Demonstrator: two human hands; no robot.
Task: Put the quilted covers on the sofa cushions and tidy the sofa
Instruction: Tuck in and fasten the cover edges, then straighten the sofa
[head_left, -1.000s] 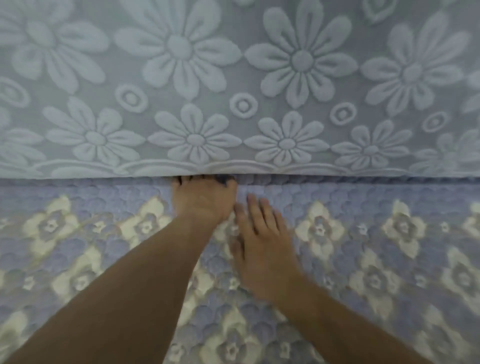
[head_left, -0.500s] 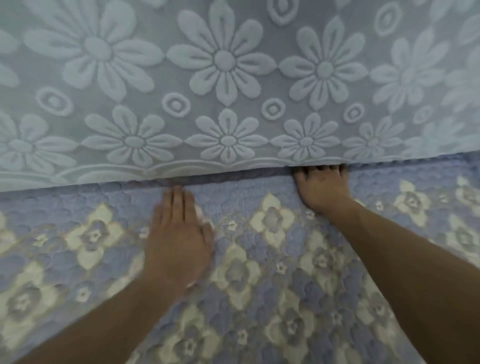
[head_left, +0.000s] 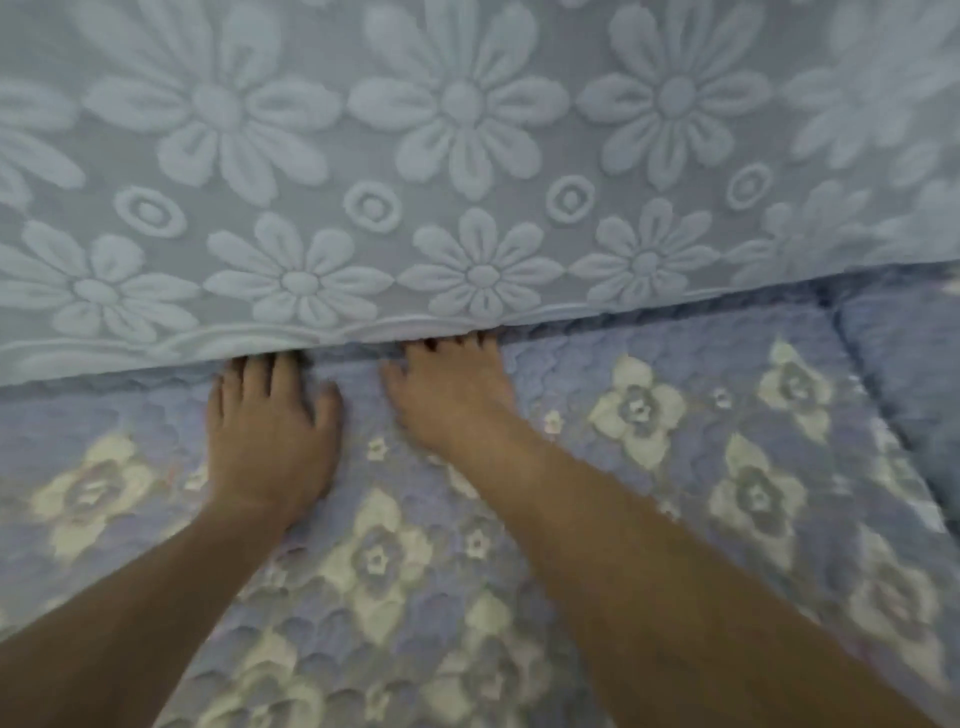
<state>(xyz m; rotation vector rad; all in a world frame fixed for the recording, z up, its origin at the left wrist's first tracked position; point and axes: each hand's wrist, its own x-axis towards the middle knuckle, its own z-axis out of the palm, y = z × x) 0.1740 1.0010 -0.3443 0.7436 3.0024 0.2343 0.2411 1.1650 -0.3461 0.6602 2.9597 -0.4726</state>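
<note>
We had one camera, worn on the head. It looked forward and down, very close to the sofa seat (head_left: 649, 415) and the back cushion (head_left: 467, 156).

Two bare forearms in view, no sleeves. Left hand (head_left: 270, 441) and right hand (head_left: 452, 400): no rings, watch or gloves visible. Fingernails short where seen.

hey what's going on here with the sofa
A person is tucking a blue quilted seat cover with cream flowers into the gap under the pale blue-grey backrest cover with raised daisies. Both hands lie flat on the seat cover, side by side. The left hand reaches the gap with its fingertips; the right hand has its fingertips pushed into the crease. Another covered cushion lies at right.
</note>
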